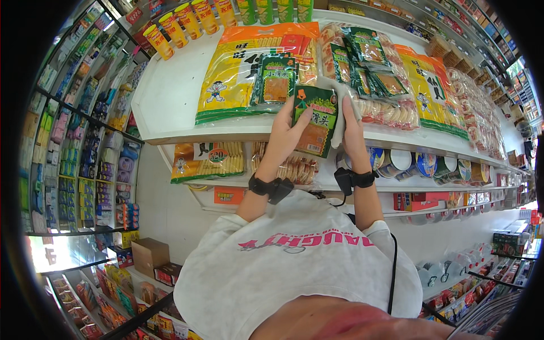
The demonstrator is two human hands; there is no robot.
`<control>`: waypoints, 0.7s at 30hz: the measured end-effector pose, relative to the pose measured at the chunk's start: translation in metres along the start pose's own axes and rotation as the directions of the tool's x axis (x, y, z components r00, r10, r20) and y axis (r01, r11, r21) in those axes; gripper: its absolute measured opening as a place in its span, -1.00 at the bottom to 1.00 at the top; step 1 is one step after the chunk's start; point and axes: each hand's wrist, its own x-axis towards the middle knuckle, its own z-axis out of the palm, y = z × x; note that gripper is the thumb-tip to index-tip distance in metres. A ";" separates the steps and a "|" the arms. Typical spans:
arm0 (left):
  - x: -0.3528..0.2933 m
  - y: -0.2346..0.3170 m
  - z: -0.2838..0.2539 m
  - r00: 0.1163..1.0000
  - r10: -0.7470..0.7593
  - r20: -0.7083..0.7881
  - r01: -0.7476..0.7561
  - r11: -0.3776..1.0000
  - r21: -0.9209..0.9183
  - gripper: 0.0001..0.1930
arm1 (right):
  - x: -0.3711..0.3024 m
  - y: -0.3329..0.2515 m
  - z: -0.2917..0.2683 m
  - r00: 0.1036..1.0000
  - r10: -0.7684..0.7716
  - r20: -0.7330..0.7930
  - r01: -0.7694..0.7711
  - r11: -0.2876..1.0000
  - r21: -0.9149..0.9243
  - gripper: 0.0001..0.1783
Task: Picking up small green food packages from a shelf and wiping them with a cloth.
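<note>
Wristbands (pixel 262 185) in black circle both forearms. The left hand (pixel 288 129) is clamped on a flat green-and-brown plastic packet (pixel 318 116), thumb across its face; the right hand (pixel 354 133) presses a white cloth-like piece (pixel 340 110) against its right side. In view, the packet overlaps the front edge of a white tiered shelf (pixel 170 93); whether they touch, I cannot tell. Just behind, a similar green packet (pixel 275 80) lies on a large yellow-and-orange plastic bag (pixel 226 73). Left of that bag, open shelf surface reaches the angled corner. Farther, yellow cylindrical canisters (pixel 173 31) line the back edge.
</note>
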 end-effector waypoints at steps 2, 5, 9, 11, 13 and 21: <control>0.003 -0.001 0.004 0.998 0.040 -0.044 -0.041 0.999 -0.034 -0.65 | -0.006 -0.002 0.010 0.999 -0.026 -0.025 0.029 0.995 0.098 -0.37; 0.003 -0.005 0.002 0.991 -0.051 -0.120 0.043 0.997 -0.071 -0.71 | -0.007 0.001 0.008 0.995 -0.083 -0.047 0.086 0.995 0.057 -0.42; 0.004 -0.005 0.001 0.991 0.004 -0.136 -0.008 1.000 -0.030 -0.71 | -0.010 -0.009 0.017 0.970 -0.153 -0.188 0.142 0.987 -0.071 -0.48; 0.005 -0.003 0.002 0.990 0.012 -0.140 -0.014 1.000 -0.017 -0.72 | -0.007 -0.010 0.014 0.974 -0.134 -0.183 0.130 0.991 -0.037 -0.49; 0.004 -0.002 0.001 0.990 0.014 -0.138 -0.015 1.000 -0.004 -0.74 | -0.005 -0.009 0.013 0.978 -0.116 -0.176 0.118 0.993 -0.002 -0.50; 0.002 0.007 0.004 0.985 0.027 -0.173 -0.029 0.999 -0.014 -0.79 | -0.008 -0.009 0.014 0.983 -0.143 -0.112 0.152 0.985 0.076 -0.53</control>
